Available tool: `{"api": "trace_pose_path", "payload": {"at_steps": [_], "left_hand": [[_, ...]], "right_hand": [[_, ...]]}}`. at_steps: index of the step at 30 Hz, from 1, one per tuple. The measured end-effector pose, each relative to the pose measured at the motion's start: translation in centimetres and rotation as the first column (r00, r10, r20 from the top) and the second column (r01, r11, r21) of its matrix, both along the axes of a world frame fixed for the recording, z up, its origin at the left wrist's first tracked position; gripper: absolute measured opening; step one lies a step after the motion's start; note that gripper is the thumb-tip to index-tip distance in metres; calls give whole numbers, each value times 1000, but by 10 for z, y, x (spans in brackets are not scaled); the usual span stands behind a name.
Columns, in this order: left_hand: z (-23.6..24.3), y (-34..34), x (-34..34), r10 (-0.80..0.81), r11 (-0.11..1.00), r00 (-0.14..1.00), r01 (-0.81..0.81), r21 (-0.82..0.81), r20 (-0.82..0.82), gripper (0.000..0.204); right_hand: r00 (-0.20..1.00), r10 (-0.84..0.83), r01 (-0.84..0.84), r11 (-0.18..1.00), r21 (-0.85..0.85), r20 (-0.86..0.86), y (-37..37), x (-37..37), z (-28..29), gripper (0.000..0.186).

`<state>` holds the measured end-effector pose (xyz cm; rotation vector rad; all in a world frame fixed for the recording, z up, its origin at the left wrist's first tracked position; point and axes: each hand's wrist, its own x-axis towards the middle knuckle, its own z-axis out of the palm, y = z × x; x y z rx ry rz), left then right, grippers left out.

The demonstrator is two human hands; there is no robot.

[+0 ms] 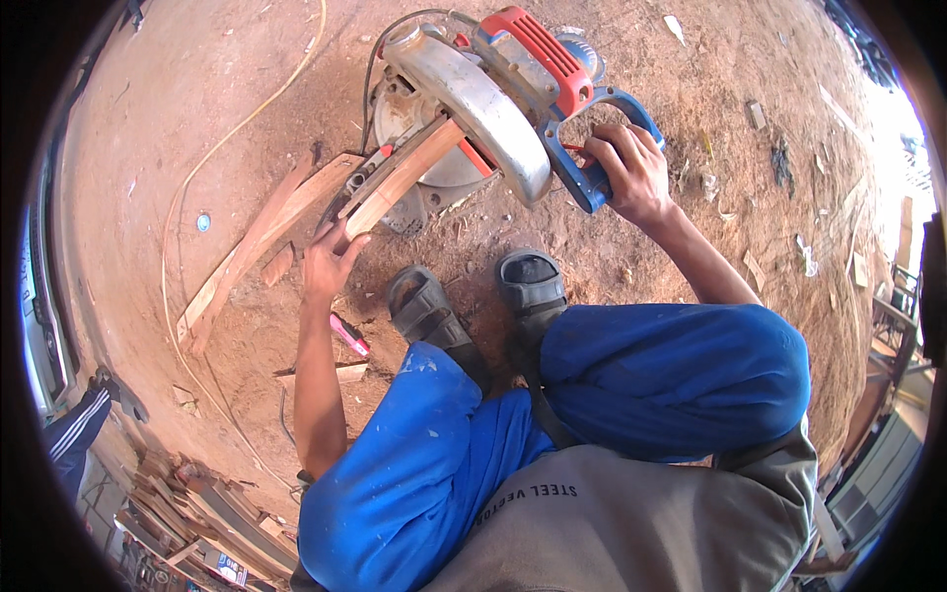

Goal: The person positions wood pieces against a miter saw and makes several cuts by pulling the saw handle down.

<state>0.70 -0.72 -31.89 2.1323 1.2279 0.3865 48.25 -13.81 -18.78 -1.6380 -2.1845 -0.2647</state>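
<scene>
A miter saw (464, 89) with a silver blade guard, a red motor housing and a blue D-shaped handle stands on the dirt ground ahead of me. My right hand (628, 173) is wrapped round the blue handle. With its thumb and fingers, my left hand (333, 259) grips the near end of a short wooden strip (404, 178). The strip lies along the saw's fence, its far end beneath the blade guard. The guard hides the blade, so I cannot tell whether it touches the wood.
Left of the saw lie long wooden strips (258, 232). A pink-handled tool (349, 335) rests near my left forearm. A yellowish cable (176, 212) curves along the left. Stacked wood (212, 513) fills the lower left, close to another person's leg (79, 434). Wood scraps (756, 115) dot the right-hand ground.
</scene>
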Motion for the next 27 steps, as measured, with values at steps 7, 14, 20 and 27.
{"api": "trace_pose_path", "payload": {"at_steps": [7,14,20,27], "left_hand": [[4,-2,2,27,999,999,-28,-32,-37,59],[4,-3,2,29,1000,999,-29,-12,-15,56],[5,-4,3,23,1000,1000,-23,9,1,54],[7,-4,5,25,1000,999,-25,-8,-25,53]], "right_hand": [[1000,-11,11,1000,2,5,-1,0,-3,32],[1000,-7,7,1000,6,2,0,0,-5,33],[1000,-11,11,1000,5,-3,-2,1,-8,32],[1000,-11,11,1000,24,-6,-2,0,-8,30]]}}
